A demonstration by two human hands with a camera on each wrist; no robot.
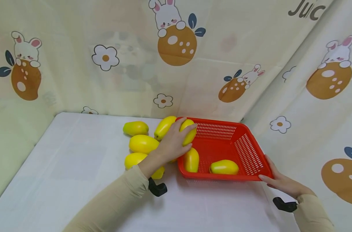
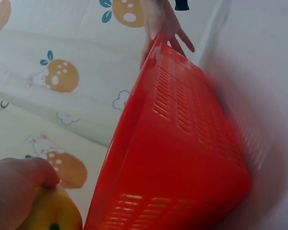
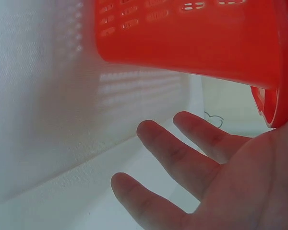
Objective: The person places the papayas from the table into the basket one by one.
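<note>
Beige fabric sleeve nearest, glossy yellow oval fruit beyond

Our left hand grips it above the left rim of the red slotted plastic basket. We'd best lower it gently onto bare floor inside, our right hand, fingers spread, bracing the near right corner.

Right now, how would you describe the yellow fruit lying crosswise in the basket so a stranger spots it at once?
On the white table stands a red slotted basket. Inside, along its near wall, lies the yellow mango-like fruit. In the head view it lies left to right, whereas the other fruit, by the left wall, runs top to bottom.
</note>
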